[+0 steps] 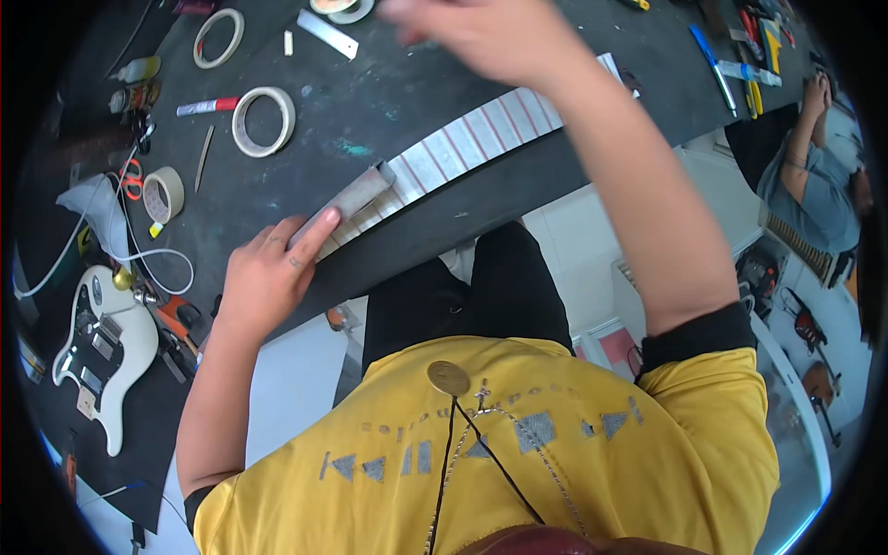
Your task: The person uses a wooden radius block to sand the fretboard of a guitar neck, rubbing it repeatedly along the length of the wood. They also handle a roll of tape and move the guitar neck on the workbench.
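A guitar neck (462, 143) lies slantwise along the table's near edge, its face silvery grey with dark reddish lines across it. On its left end rests a grey channel-shaped bar (363, 196), like a short block. My left hand (273, 268) is closed on the near end of this bar, thumb along its top and fingers partly hidden. My right hand (490, 37) is raised beyond the neck at the top edge, its fingertips smeared by motion. Whether it holds anything I cannot tell. My right forearm passes over the neck's right part.
Rolls of masking tape (264, 122), a red-and-white marker (208, 106) and a metal strip (328, 34) lie on the dark table (388, 102). A white guitar body (120, 351) is at left. Pens and tools (749, 74) lie far right; another person (809, 194) sits beyond.
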Available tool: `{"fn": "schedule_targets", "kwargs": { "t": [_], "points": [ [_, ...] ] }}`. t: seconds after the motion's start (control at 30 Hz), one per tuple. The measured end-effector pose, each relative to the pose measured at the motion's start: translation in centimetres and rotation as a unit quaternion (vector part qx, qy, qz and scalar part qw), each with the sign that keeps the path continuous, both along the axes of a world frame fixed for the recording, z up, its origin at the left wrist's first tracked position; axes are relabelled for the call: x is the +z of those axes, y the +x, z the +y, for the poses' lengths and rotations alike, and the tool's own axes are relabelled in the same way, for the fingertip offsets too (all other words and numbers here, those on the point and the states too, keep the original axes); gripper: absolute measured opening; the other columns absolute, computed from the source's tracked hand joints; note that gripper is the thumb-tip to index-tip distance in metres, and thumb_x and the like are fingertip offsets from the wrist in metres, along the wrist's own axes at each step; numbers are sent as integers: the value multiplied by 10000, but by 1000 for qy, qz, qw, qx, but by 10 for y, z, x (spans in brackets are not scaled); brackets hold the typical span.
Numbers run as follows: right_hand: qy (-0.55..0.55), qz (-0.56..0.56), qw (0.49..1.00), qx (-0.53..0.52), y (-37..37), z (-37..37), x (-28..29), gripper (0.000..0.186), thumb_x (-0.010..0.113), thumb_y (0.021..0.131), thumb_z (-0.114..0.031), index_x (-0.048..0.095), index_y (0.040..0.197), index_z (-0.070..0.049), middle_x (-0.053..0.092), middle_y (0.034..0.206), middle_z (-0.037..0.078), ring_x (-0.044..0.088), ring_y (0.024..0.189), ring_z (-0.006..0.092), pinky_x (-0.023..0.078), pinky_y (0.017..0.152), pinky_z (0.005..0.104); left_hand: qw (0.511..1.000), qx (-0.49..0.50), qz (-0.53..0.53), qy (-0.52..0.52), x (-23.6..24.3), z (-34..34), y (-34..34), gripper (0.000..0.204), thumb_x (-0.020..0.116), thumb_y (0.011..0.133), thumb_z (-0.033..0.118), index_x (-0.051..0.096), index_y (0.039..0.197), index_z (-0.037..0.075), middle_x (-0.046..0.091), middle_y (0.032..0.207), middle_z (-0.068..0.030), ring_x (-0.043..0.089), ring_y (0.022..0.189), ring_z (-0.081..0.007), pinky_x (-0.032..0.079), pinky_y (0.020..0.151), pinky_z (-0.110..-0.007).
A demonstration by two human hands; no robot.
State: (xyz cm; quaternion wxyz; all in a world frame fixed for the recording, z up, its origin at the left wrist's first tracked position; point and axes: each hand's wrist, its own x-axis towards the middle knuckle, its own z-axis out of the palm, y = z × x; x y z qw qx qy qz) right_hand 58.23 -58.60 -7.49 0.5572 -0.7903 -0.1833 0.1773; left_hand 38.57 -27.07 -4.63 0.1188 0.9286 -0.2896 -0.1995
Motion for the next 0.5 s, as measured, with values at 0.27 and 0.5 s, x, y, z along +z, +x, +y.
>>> {"fn": "schedule_targets", "kwargs": {
  "t": [0.27,0.5],
  "points": [
    [-164,-120,889,-410,-77,-268,-84,235,709,1015,-261,756,1133,-64,761,1034,75,703,948,209,543,871,344,995,-47,-90,-6,-21,-181,90,805,743,910,134,442,1625,348,696,947,-104,721,802,-318,609,672,-443],
    [-314,-299,822,-370,-92,-268,-106,243,694,968,-265,715,1149,-104,707,1188,90,625,1132,339,473,999,452,982,-47,-173,-62,-48,-321,164,780,724,935,180,426,1625,389,701,954,-121,724,846,-350,602,723,-498]
  ]
}}
